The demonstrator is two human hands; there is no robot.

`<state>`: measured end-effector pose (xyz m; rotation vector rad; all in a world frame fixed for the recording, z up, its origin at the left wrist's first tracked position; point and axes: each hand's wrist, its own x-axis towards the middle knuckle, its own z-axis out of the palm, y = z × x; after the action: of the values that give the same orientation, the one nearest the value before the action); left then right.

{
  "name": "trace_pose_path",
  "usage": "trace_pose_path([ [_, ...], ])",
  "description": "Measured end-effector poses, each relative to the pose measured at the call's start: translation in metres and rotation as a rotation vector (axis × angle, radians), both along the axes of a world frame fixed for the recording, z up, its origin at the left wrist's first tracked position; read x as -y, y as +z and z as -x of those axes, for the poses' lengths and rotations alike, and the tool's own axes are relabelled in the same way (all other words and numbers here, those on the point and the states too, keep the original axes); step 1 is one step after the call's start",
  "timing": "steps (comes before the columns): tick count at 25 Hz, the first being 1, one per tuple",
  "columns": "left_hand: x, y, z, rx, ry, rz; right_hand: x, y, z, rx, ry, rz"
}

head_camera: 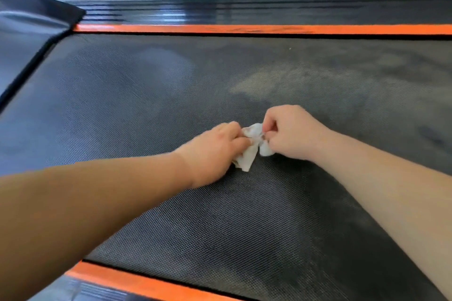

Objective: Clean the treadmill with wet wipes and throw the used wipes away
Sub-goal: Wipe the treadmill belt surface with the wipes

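Note:
A crumpled white wet wipe (252,151), soiled with brownish marks, is held just above the black textured treadmill belt (146,95). My left hand (215,151) grips the wipe's left side with curled fingers. My right hand (291,132) pinches its right side, and the two hands almost touch. Dull dusty patches show on the belt to the right and behind the hands, while the belt's left part looks darker.
Orange strips border the belt at the far side (244,29) and at the near edge (137,281). Beyond the far strip runs a glossy black ribbed side rail (220,12). The treadmill's dark motor cover (29,27) rises at the left. A pale wall stands behind.

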<state>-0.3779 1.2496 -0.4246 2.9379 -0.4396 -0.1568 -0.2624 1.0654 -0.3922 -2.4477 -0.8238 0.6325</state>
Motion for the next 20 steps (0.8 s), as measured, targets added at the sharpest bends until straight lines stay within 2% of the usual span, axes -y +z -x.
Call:
trace_pose_path([
  [1, -0.015, -0.001, -0.003, -0.005, 0.036, -0.051, -0.002, -0.002, 0.002, 0.021, 0.006, -0.017],
  [4, -0.039, 0.003, -0.017, -0.029, 0.51, -0.143, 0.006, -0.003, -0.014, 0.126, -0.21, 0.046],
  [5, -0.037, 0.005, -0.021, -0.017, 0.589, -0.118, 0.012, 0.0, -0.021, 0.129, -0.273, 0.088],
  [7, -0.017, 0.011, -0.027, 0.02, 0.53, 0.031, 0.025, -0.001, -0.032, 0.088, -0.354, 0.085],
  [9, 0.007, 0.017, -0.031, 0.042, 0.45, 0.216, 0.035, -0.005, -0.038, 0.083, -0.466, -0.055],
  [12, 0.014, 0.034, -0.054, 0.063, 0.597, 0.401, 0.043, 0.0, -0.043, -0.011, -0.499, -0.228],
  [14, 0.006, 0.042, -0.06, 0.121, 0.613, 0.351, 0.049, 0.01, -0.052, -0.064, -0.545, -0.319],
  [16, -0.004, 0.046, -0.053, 0.18, 0.523, 0.198, 0.056, 0.018, -0.057, 0.144, -0.486, -0.171],
  [18, -0.011, 0.041, -0.039, 0.06, 0.498, 0.069, 0.057, 0.014, -0.048, 0.299, -0.288, 0.004],
  [20, -0.008, 0.031, -0.026, -0.118, 0.423, 0.049, 0.048, 0.007, -0.032, 0.284, -0.127, 0.083],
])
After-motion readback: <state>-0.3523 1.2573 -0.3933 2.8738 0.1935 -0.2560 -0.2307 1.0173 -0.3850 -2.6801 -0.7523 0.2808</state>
